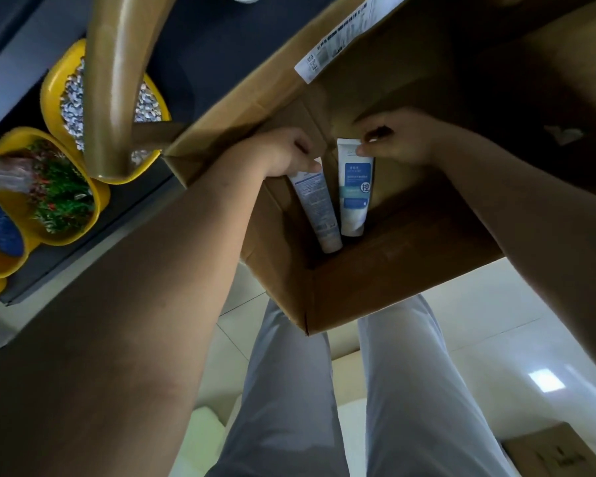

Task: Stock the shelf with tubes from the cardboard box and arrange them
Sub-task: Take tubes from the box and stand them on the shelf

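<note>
An open cardboard box (410, 263) fills the upper middle and right of the head view. Both my hands are inside it. My left hand (283, 153) grips the flat end of a white tube with small print (315, 208), its cap hanging down. My right hand (396, 139) pinches the flat end of a white and blue tube (353, 197), which also hangs cap down. The two tubes are side by side, almost touching. No shelf can be made out.
On the left a dark surface (124, 215) carries yellow trays: one of pale pebbles (73, 98), one of green plants (62, 187). A curved brown wooden rail (114, 80) crosses above them. My grey trousers (289, 390) and the pale tiled floor (513, 339) lie below. Another cardboard box (551, 452) is at bottom right.
</note>
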Demonstrator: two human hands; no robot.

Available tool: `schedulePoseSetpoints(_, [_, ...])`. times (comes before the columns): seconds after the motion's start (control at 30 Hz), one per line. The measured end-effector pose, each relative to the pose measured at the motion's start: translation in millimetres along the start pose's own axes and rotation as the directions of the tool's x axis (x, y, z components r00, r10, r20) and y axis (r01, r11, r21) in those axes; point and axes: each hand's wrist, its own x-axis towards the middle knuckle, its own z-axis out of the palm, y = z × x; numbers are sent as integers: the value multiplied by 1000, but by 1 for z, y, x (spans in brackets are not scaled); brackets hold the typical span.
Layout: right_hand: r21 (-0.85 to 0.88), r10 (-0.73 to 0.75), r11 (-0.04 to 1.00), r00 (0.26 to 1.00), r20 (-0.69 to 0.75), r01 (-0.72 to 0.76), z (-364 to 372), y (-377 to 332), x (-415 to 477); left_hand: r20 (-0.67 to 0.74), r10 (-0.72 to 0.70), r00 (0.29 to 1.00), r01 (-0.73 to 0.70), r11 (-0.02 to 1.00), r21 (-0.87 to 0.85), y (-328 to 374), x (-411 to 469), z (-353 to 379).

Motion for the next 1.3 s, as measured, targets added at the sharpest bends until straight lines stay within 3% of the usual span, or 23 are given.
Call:
schedulePoseSetpoints(0.3, [-51,11,999,1000,-16,-12,20,10,-1,29,-110,994,96,947,306,5,-10,12])
schedulePoseSetpoints(0.6, [-266,-1,964,997,-83,-21,24,7,10,81,-124,989,103,968,229,3,-13,15])
schedulePoseSetpoints(0.9, [-53,30,998,1000,8,-30,15,3,9,96,-152,984,135,977,165,-4,-9,17])
schedulePoseSetpoints(1.03, [-55,36,998,998,46,-33,5,5,-13,117,-71,991,51,985,167,-2,-19,16])
schedulePoseSetpoints(1.17, [-22,-7,1000,981,-195,3,-21,-8,-68,-81,134,988,-132,991,35,9,-60,15])
schedulePoseSetpoints(1.3, [-51,-92,996,920,-381,78,-64,-35,-152,-344,244,907,-279,959,-56,26,-136,14])
